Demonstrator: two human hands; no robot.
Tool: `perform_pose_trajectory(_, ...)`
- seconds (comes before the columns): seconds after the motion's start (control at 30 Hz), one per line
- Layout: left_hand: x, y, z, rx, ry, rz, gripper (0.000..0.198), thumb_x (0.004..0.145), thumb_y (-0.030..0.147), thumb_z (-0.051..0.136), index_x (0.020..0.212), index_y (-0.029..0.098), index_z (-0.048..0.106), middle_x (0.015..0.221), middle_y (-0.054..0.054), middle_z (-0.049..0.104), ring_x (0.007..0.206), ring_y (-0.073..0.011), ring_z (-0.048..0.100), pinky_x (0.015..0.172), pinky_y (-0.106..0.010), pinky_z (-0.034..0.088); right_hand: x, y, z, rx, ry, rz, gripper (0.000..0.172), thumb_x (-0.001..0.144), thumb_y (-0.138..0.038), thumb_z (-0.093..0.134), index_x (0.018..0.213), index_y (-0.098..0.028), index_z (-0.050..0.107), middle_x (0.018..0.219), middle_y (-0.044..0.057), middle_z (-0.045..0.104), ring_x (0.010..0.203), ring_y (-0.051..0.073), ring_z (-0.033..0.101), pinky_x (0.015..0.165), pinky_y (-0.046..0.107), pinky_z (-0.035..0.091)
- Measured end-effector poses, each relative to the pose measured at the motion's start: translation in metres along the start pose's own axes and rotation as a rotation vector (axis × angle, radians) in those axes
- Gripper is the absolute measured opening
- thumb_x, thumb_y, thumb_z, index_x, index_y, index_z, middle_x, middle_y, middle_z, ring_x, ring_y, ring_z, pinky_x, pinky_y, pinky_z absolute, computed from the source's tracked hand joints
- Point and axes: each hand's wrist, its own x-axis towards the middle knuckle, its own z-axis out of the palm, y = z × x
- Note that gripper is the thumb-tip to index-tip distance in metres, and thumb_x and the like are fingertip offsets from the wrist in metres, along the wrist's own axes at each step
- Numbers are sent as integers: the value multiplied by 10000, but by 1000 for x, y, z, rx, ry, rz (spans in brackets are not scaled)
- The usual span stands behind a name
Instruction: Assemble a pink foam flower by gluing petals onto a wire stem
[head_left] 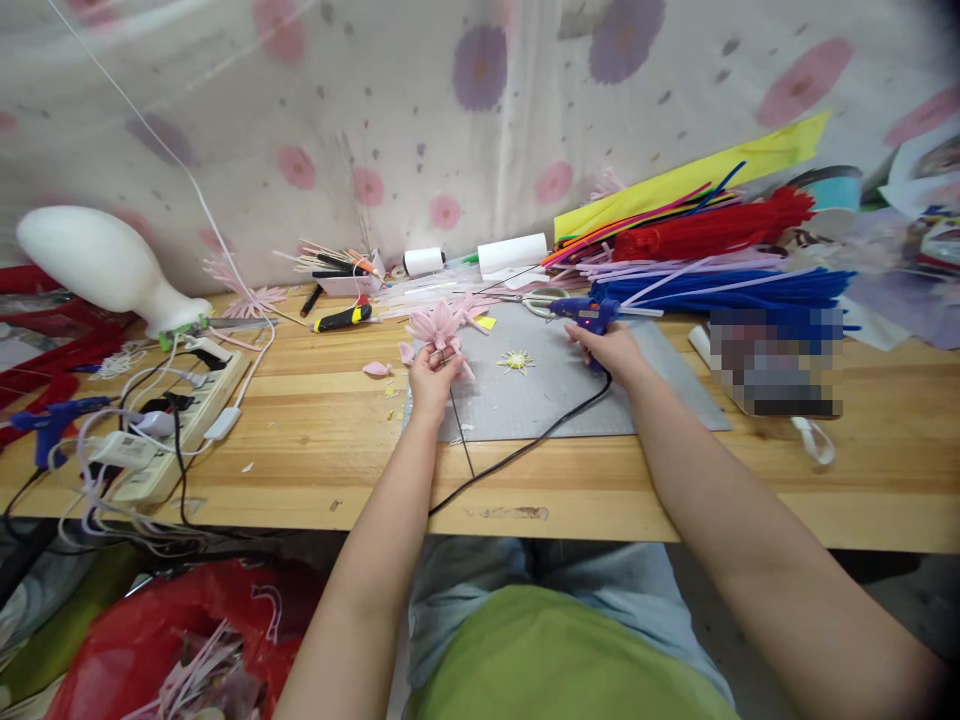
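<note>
Pink flower held in closed left hand, stem slanted near-right; glue gun gripped in curled right hand, nozzle pointed left, flowerward; yellow-white piece between.

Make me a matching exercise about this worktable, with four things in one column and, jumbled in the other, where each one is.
Column one
1. Pink flower with a thin dark stem
2. Glue gun with a small red light
3. Small yellow-and-white piece
4. Power strip

Column two
A. Lying on the grey mat
B. On the left side of the wooden table
C. In the right hand
D. In the left hand

Right pairs: 1-D, 2-C, 3-A, 4-B.
</note>
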Motion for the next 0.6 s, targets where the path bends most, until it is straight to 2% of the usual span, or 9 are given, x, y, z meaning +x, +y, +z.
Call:
perform_pose_trajectory(0.13, 1, 1, -1, -11, 13, 0, 475, 590, 263, 778, 1004, 180, 560, 1067, -85, 704, 827, -172, 697, 576, -222, 535, 4, 6, 10, -284, -54, -59, 447, 642, -623, 654, 670, -178, 624, 498, 11, 547, 506, 159, 532, 493, 277, 412)
perform_pose_trajectory(0.27, 1, 2, -1, -27, 17, -13, 479, 589, 267, 780, 1007, 180, 562, 1093, -92, 699, 837, -180, 699, 577, -227, 537, 6, 2, 19, -505, 19, -84, 476, 653, -636, 635, 800, -184, 663, 690, 72, 642, 727, 244, 612, 636, 336, 445)
perform_pose_trajectory(0.33, 1, 3, -1, -40, 19, -17, 470, 591, 267, 779, 998, 178, 560, 1113, -98, 692, 840, -185, 699, 566, -227, 535, 6, -1, 17, -543, 0, -98, 505, 648, -647, 635, 858, -188, 661, 753, 82, 659, 761, 253, 614, 653, 344, 443)
perform_pose_trajectory(0.47, 0, 6, -1, -59, 17, -32, 452, 614, 273, 773, 1000, 183, 557, 1156, -104, 678, 861, -181, 698, 566, -216, 533, -2, -10, -3, -595, -132, -203, 504, 597, -664, 678, 768, -193, 622, 688, 60, 634, 666, 218, 578, 586, 321, 414)
perform_pose_trajectory(0.53, 0, 7, -2, -68, 1, -44, 451, 624, 282, 771, 1009, 189, 555, 1164, -100, 675, 883, -183, 696, 583, -220, 541, -10, -20, -17, -698, -176, -143, 487, 539, -631, 743, 703, -202, 582, 622, 44, 602, 592, 196, 537, 534, 313, 378)
perform_pose_trajectory(0.6, 0, 7, -2, -80, -22, -55, 458, 629, 289, 768, 1023, 197, 553, 1164, -92, 673, 904, -189, 695, 605, -238, 553, -18, -32, -25, -759, -333, -82, 431, 574, -584, 754, 669, -207, 566, 596, 38, 597, 558, 176, 513, 513, 304, 358)
